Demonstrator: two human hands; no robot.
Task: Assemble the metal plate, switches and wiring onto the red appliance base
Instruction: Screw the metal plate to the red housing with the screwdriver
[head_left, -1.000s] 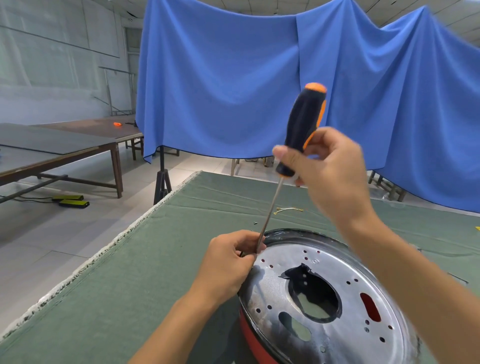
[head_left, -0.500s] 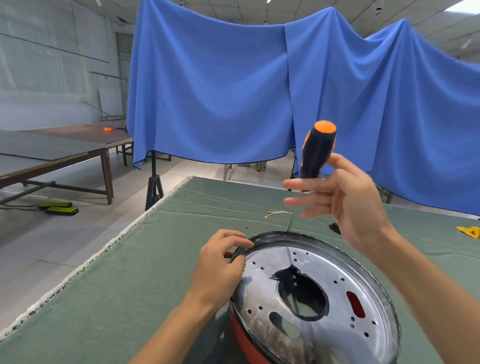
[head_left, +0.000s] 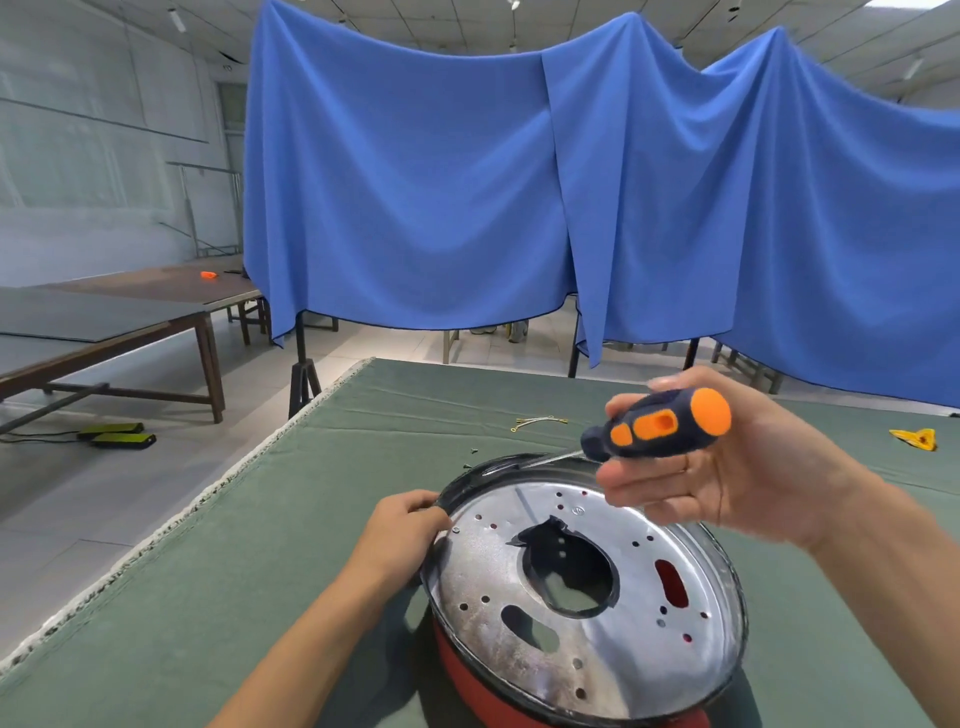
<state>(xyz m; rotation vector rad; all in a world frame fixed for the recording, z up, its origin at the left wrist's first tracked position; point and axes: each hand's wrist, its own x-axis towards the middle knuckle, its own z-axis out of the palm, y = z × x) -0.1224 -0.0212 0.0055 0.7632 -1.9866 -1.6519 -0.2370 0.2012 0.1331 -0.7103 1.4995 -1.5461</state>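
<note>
A round shiny metal plate (head_left: 613, 649) with several holes and a dark central cutout lies on the red appliance base (head_left: 467, 680) on the green table. My left hand (head_left: 400, 530) grips the plate's black rim at its left edge. My right hand (head_left: 727, 467) hovers above the plate's far side and holds a black and orange screwdriver (head_left: 660, 426) almost level, its thin shaft pointing left toward the far rim. A small set of yellow-tipped wires (head_left: 537, 421) lies farther back on the cloth.
Tiny screws (head_left: 471, 452) lie beside the far rim. A yellow part (head_left: 917, 438) sits at the table's right. The table's left edge (head_left: 208, 499) drops to the floor. Blue drapes (head_left: 519, 182) hang behind, wooden tables (head_left: 130, 322) at left.
My right hand lifted the screwdriver off the plate's left rim, moved right and tipped it from upright to nearly level. My left hand stayed on the rim.
</note>
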